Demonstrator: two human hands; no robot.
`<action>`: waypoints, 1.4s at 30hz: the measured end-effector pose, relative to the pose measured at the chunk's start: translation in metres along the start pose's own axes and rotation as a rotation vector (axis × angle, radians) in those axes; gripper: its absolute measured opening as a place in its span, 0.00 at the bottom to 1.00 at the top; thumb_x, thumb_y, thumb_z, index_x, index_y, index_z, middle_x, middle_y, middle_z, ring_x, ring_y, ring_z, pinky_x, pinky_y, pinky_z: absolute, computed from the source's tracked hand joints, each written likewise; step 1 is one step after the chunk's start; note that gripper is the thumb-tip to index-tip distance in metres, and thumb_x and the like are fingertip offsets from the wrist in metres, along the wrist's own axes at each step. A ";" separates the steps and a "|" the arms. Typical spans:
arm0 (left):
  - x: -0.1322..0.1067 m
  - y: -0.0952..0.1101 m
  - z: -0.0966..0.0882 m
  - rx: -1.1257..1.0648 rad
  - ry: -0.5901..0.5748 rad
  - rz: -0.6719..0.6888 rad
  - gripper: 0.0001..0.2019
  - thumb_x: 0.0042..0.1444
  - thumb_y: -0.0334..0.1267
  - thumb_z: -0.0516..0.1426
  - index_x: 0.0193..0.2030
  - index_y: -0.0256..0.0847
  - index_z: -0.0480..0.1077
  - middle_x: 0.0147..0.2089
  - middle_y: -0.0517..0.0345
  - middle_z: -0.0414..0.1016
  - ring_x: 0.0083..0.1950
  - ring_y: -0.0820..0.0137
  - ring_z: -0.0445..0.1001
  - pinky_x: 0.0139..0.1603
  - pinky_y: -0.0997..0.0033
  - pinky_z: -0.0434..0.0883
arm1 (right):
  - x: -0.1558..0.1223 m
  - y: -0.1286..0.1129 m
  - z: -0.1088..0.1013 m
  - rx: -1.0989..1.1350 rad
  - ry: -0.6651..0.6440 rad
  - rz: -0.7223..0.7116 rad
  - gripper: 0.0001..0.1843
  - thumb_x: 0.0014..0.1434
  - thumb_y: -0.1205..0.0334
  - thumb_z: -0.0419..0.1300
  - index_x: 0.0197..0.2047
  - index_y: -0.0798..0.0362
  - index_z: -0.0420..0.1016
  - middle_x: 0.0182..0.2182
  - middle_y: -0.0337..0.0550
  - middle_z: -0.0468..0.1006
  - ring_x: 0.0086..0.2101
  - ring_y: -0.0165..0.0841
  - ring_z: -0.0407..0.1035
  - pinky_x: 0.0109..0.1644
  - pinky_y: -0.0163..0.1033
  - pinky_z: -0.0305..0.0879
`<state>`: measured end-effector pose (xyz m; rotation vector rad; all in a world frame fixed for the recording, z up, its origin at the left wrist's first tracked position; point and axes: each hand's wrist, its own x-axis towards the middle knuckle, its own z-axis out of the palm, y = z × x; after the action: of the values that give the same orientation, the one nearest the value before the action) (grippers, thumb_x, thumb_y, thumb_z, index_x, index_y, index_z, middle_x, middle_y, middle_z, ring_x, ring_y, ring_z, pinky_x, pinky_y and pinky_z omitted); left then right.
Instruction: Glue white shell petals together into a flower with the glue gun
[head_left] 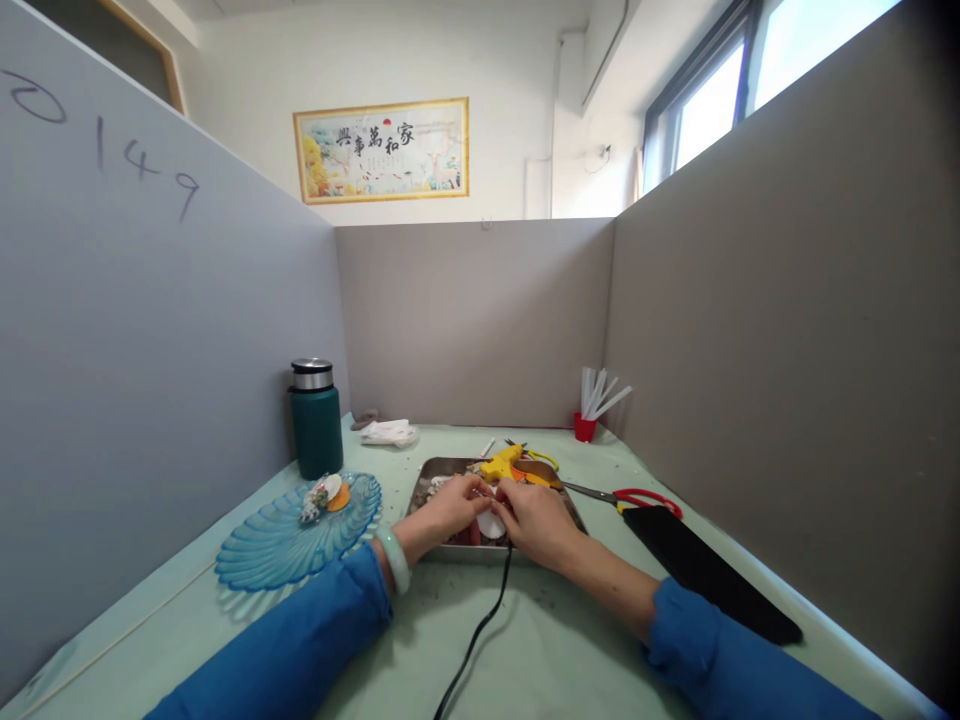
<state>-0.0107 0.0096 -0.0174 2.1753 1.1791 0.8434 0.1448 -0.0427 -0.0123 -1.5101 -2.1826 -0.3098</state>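
Over a metal tray at the middle of the table, my left hand and my right hand meet at the fingertips. Both are closed in a pinch; whatever lies between the fingers is too small to make out. Below them in the tray is a white shell among other small pieces, partly hidden by my hands. A yellow glue gun rests at the tray's far side. To the left, a blue scalloped glass plate bears a small cluster of shells, one of them orange.
A green bottle stands behind the plate. Red-handled scissors and a black flat piece lie right of the tray. A red cup holds several white sticks. A black cord runs toward me. Partitions enclose the table.
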 end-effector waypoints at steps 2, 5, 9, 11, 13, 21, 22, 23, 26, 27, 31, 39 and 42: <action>-0.001 0.000 0.000 -0.040 -0.001 -0.012 0.09 0.47 0.37 0.53 0.33 0.35 0.68 0.28 0.57 0.71 0.29 0.71 0.68 0.29 0.76 0.64 | 0.000 -0.001 -0.001 -0.006 -0.001 0.009 0.16 0.60 0.52 0.43 0.36 0.51 0.67 0.31 0.43 0.75 0.34 0.33 0.68 0.31 0.35 0.49; -0.003 0.001 0.001 -0.157 -0.067 -0.085 0.11 0.49 0.40 0.52 0.37 0.36 0.66 0.22 0.59 0.69 0.22 0.72 0.68 0.22 0.77 0.61 | 0.000 -0.001 -0.002 -0.011 0.002 0.022 0.16 0.61 0.52 0.43 0.37 0.51 0.67 0.31 0.43 0.75 0.34 0.33 0.68 0.31 0.35 0.49; -0.005 0.002 0.002 -0.274 -0.152 -0.152 0.13 0.52 0.42 0.50 0.41 0.36 0.64 0.15 0.62 0.65 0.16 0.72 0.66 0.16 0.78 0.56 | 0.000 0.000 0.000 0.000 0.024 0.011 0.15 0.61 0.53 0.43 0.36 0.51 0.67 0.31 0.42 0.75 0.34 0.33 0.68 0.32 0.34 0.48; -0.005 0.002 0.001 -0.280 -0.146 -0.140 0.13 0.51 0.42 0.51 0.40 0.36 0.64 0.15 0.61 0.66 0.16 0.72 0.66 0.16 0.79 0.55 | 0.000 0.001 0.001 0.007 0.033 0.000 0.15 0.61 0.53 0.44 0.36 0.51 0.67 0.30 0.41 0.75 0.33 0.32 0.68 0.31 0.34 0.48; -0.005 0.000 0.001 -0.279 -0.148 -0.121 0.13 0.51 0.42 0.51 0.39 0.36 0.64 0.16 0.61 0.66 0.16 0.71 0.67 0.16 0.79 0.56 | 0.000 0.002 0.002 0.013 0.040 -0.010 0.15 0.60 0.53 0.44 0.36 0.51 0.67 0.30 0.41 0.74 0.33 0.32 0.68 0.31 0.34 0.48; -0.004 -0.004 0.002 -0.275 -0.142 -0.138 0.11 0.50 0.41 0.52 0.38 0.37 0.64 0.15 0.61 0.66 0.15 0.72 0.65 0.15 0.79 0.55 | -0.001 0.002 0.001 0.023 0.046 -0.031 0.14 0.60 0.54 0.44 0.35 0.51 0.66 0.29 0.41 0.74 0.33 0.32 0.68 0.31 0.34 0.47; -0.004 -0.003 0.002 -0.274 -0.141 -0.141 0.11 0.50 0.41 0.52 0.38 0.37 0.64 0.15 0.61 0.66 0.15 0.72 0.65 0.15 0.79 0.56 | -0.001 0.002 0.001 0.023 0.047 -0.034 0.15 0.60 0.54 0.44 0.35 0.51 0.66 0.29 0.41 0.74 0.33 0.32 0.68 0.31 0.34 0.47; -0.004 -0.002 0.001 -0.274 -0.138 -0.143 0.11 0.50 0.41 0.52 0.38 0.37 0.64 0.15 0.61 0.66 0.16 0.72 0.66 0.15 0.79 0.56 | -0.001 0.002 0.001 0.022 0.048 -0.035 0.15 0.60 0.53 0.44 0.35 0.51 0.66 0.29 0.41 0.74 0.32 0.32 0.68 0.31 0.34 0.48; -0.004 0.000 0.001 -0.269 -0.131 -0.150 0.12 0.49 0.42 0.53 0.37 0.37 0.64 0.15 0.61 0.66 0.16 0.71 0.66 0.15 0.78 0.56 | -0.001 0.002 0.001 0.021 0.045 -0.033 0.14 0.60 0.54 0.44 0.35 0.51 0.66 0.29 0.41 0.74 0.32 0.32 0.67 0.31 0.34 0.48; -0.005 0.001 0.000 -0.269 -0.127 -0.150 0.12 0.49 0.42 0.53 0.37 0.37 0.64 0.15 0.61 0.66 0.15 0.72 0.66 0.15 0.78 0.56 | 0.000 0.002 0.001 0.022 0.043 -0.030 0.14 0.61 0.54 0.44 0.35 0.51 0.66 0.30 0.41 0.74 0.32 0.32 0.67 0.31 0.34 0.48; -0.006 0.003 0.001 -0.281 -0.123 -0.144 0.13 0.50 0.43 0.53 0.38 0.36 0.64 0.15 0.62 0.65 0.15 0.72 0.66 0.15 0.79 0.56 | 0.000 0.001 0.001 0.025 0.040 -0.024 0.15 0.61 0.53 0.44 0.35 0.52 0.67 0.30 0.41 0.74 0.33 0.32 0.68 0.31 0.34 0.48; -0.007 0.005 0.001 -0.271 -0.133 -0.158 0.14 0.51 0.44 0.51 0.39 0.35 0.65 0.14 0.61 0.65 0.16 0.71 0.66 0.15 0.79 0.55 | 0.001 0.001 0.002 0.024 0.058 -0.021 0.15 0.61 0.53 0.44 0.35 0.51 0.67 0.30 0.40 0.74 0.32 0.31 0.67 0.31 0.34 0.48; -0.007 0.006 0.000 -0.283 -0.133 -0.156 0.14 0.51 0.44 0.52 0.38 0.35 0.65 0.14 0.61 0.65 0.16 0.71 0.67 0.16 0.79 0.56 | 0.001 0.001 0.002 0.025 0.058 -0.017 0.15 0.61 0.53 0.44 0.35 0.51 0.67 0.30 0.40 0.74 0.32 0.31 0.67 0.31 0.34 0.48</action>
<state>-0.0099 0.0007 -0.0151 1.8557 1.0770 0.7368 0.1448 -0.0408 -0.0136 -1.4514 -2.1473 -0.3273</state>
